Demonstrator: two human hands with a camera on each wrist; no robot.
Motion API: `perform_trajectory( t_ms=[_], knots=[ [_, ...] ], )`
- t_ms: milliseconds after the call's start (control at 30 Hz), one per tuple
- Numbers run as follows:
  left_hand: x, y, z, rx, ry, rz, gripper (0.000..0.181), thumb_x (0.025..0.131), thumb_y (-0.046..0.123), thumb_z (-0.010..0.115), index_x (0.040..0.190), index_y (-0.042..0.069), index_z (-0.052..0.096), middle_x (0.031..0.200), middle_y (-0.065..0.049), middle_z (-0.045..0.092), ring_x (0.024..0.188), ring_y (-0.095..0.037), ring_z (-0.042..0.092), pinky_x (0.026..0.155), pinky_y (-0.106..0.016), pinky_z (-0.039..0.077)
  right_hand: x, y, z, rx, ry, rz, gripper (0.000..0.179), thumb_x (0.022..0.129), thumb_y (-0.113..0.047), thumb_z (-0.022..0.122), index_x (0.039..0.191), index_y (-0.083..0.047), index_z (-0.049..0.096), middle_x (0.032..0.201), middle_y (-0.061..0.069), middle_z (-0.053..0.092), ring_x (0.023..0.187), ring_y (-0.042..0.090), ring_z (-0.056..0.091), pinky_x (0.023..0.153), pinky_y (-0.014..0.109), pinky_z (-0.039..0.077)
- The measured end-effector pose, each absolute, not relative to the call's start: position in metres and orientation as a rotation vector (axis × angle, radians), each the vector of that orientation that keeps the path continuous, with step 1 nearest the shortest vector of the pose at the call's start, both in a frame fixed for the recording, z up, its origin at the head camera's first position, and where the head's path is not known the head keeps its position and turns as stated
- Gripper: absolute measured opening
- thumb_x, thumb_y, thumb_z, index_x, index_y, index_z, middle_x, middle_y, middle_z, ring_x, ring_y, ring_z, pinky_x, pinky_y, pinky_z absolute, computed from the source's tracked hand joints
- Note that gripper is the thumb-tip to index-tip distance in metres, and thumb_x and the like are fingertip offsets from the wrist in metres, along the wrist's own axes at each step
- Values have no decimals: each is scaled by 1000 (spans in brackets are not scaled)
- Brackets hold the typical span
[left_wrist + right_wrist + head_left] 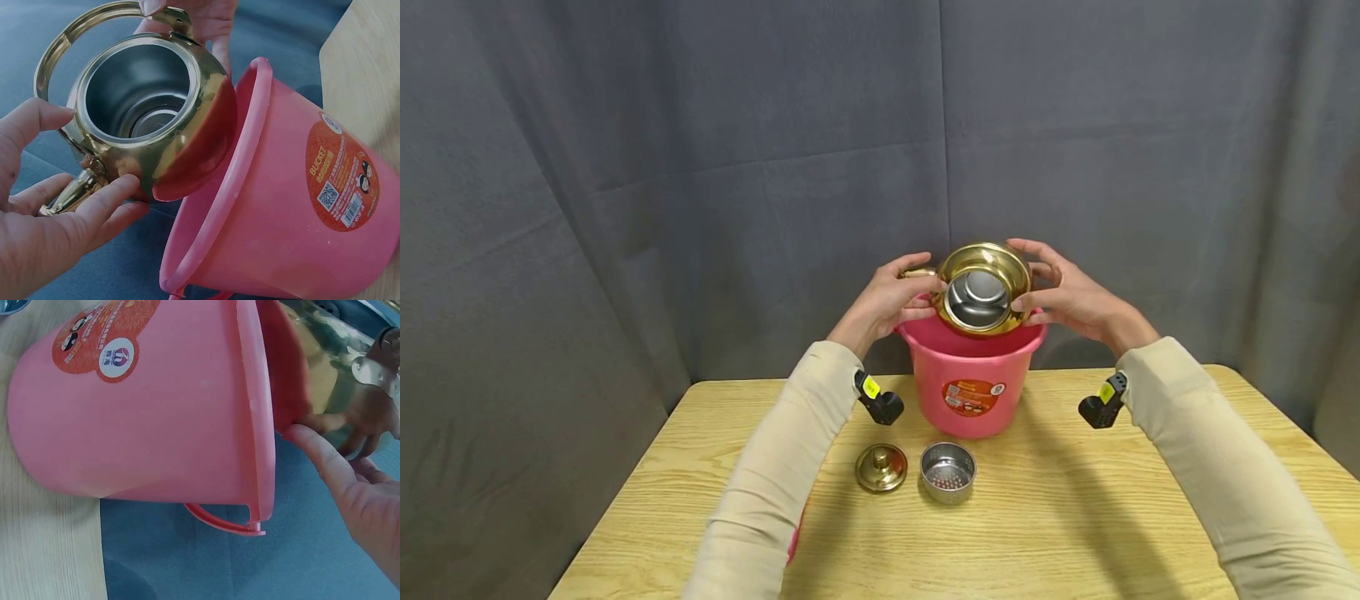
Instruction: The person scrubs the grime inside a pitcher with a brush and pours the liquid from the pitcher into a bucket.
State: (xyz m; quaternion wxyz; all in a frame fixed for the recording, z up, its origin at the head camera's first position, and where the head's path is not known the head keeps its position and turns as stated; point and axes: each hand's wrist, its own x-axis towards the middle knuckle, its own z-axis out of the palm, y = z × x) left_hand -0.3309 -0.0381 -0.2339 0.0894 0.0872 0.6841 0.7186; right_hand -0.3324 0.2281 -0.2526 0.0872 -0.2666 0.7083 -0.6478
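Both hands hold a shiny gold teapot (983, 257) over the mouth of a pink bucket (970, 365). Its lidless opening is tilted toward me, showing a steel inside. My left hand (889, 293) grips it at the spout (75, 190), with the thumb near the rim and fingers under the body. On the opposite side my right hand (1075, 302) grips the body by the handle (53, 56). In the right wrist view, a right-hand finger (319, 453) touches the teapot's underside next to the bucket rim.
In front of the bucket, a gold lid (882, 468) with a knob lies beside a perforated steel strainer cup (948, 475) on the wooden table (1037, 533). A pink edge (794, 537) shows past my left sleeve. A grey curtain (820, 183) hangs behind the table.
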Motion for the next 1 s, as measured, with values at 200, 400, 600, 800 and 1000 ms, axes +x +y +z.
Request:
perform_trajectory(
  t_ms=[200, 400, 600, 800, 1000],
  knots=[
    [-330, -39, -234, 288, 2012, 2144, 65, 84, -1, 69, 143, 13, 46, 107, -15, 61, 85, -24, 63, 86, -41, 51, -332, 229, -251, -779, 2188, -1892, 86, 81, 7, 67, 150, -25, 27, 137, 14, 33, 108, 35, 55, 79, 46, 54],
    [-332, -38, -233, 288, 1986, 2160, 66, 84, -5, 68, 143, 14, 47, 105, -15, 62, 83, -25, 64, 87, -42, 50, -334, 231, -252, -817, 2236, -1859, 94, 76, 11, 70, 150, -27, 26, 139, 13, 32, 118, 42, 46, 80, 44, 52],
    [-333, -38, -234, 299, 2003, 2140, 71, 83, -7, 69, 146, 13, 43, 114, -17, 59, 86, -25, 63, 88, -41, 50, -334, 232, -252, -866, 2296, -1820, 98, 73, 11, 73, 151, -25, 25, 140, 11, 33, 117, 37, 47, 83, 41, 51],
    [-334, -36, -235, 292, 2010, 2141, 77, 81, -10, 68, 149, 15, 39, 125, -17, 54, 93, -27, 63, 89, -42, 50, -334, 233, -252, -907, 2359, -1792, 99, 72, 10, 76, 150, -25, 26, 141, 8, 33, 117, 32, 45, 84, 41, 50],
    [-335, -35, -237, 284, 2004, 2158, 80, 80, -13, 67, 149, 16, 37, 128, -18, 52, 98, -29, 63, 88, -40, 50, -334, 233, -253, -958, 2390, -1777, 101, 71, 11, 78, 151, -24, 26, 140, 7, 32, 118, 29, 42, 83, 36, 49]
  ],
)
